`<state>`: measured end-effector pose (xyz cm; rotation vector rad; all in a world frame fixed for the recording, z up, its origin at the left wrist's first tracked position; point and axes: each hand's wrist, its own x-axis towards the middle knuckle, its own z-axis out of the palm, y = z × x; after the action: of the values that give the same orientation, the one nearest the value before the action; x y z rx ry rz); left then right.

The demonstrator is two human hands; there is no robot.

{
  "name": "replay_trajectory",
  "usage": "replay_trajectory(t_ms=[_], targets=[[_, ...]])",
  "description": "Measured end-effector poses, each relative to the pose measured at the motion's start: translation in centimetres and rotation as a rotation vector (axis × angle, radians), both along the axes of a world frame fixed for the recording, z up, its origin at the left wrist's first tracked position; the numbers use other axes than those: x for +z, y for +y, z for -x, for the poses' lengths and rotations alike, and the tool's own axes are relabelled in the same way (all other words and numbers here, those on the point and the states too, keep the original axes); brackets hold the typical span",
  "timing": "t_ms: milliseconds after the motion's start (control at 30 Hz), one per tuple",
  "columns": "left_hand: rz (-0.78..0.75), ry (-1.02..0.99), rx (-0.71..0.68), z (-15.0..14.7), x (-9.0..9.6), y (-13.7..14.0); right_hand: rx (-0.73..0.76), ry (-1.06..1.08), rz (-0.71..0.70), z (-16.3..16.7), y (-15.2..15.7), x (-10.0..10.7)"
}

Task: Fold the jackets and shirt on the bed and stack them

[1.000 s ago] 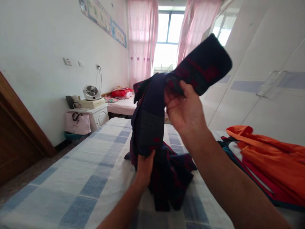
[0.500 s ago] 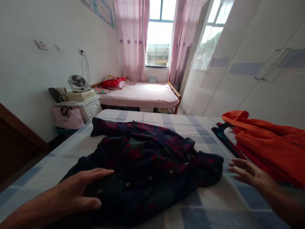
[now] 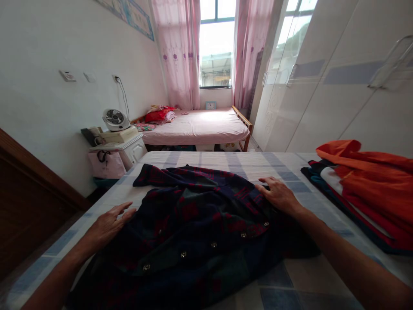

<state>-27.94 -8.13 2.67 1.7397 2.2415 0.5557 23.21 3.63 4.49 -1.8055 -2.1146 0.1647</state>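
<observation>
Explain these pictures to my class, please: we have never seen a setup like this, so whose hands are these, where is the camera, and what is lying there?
There is no machine here. These are a person's own bare hands, seen from one camera worn on the head, looking forward and down. A dark garment with red patterning and a row of shiny buttons lies spread over a blue-and-white sheet. The left hand is at the garment's left edge, the right hand at its upper right; both look open, gripping nothing. To the right is a pile of clothes topped by an orange garment. Beyond stands a bed with a pink cover.
</observation>
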Motion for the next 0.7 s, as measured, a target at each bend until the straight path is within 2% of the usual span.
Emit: replay_trajectory(t_ms=[133,233,300,367,400,467,533,633,700], targets=[[-0.003,-0.099,-0.074,-1.5,1.5,3.1,-0.020,-0.177,0.018,3.5,2.7,-0.7],[-0.004,-0.237,-0.161,-3.2,1.4,5.1,0.029,-0.088,0.047,4.8,3.7,-1.2],[-0.032,-0.275,-0.177,-3.8,1.1,6.0,0.050,-0.016,0.056,4.6,3.9,-0.7],[-0.070,-0.275,-0.168,-4.1,1.2,6.5,0.038,0.097,0.042,3.5,3.7,0.8],[-0.090,-0.278,-0.171,-4.2,1.6,6.6,0.030,0.225,0.035,2.6,3.4,1.8],[-0.113,-0.340,-0.190,-4.4,3.0,6.5,-0.013,0.594,0.017,0.3,2.4,4.1],[-0.122,-0.478,-0.195,-4.9,4.9,6.1,-0.120,0.929,-0.027,-2.4,1.1,5.9],[-0.124,-0.616,-0.159,-6.0,7.3,5.6,-0.312,1.048,-0.129,-6.2,-1.0,6.5],[-0.073,-0.515,-0.170,-6.4,7.7,5.7,-0.374,1.003,-0.106,-8.3,-2.2,5.5]])
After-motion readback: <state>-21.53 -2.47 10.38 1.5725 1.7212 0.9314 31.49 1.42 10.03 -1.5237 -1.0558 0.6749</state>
